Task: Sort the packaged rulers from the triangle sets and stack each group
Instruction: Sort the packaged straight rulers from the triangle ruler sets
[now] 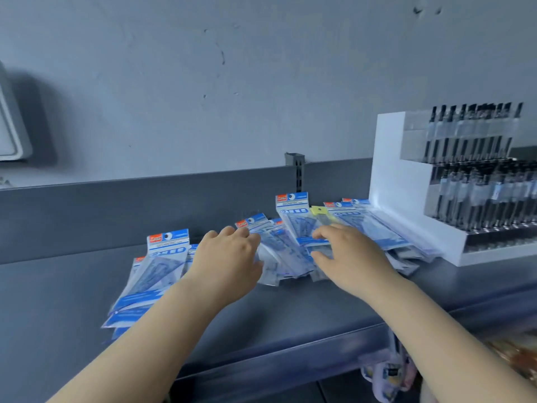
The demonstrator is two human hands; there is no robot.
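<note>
Still picking from mixed packets (293, 248): left hand (229, 257) flat, fingers relaxed; right hand (345, 257) pinching blue triangle-set packet (302, 225); next, lift it clear.

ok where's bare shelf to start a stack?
Bare shelf left of the left packet pile, and the front strip between the forearms. Crowded: the middle spread under left hand and right hand, through to the white pen display.
</note>
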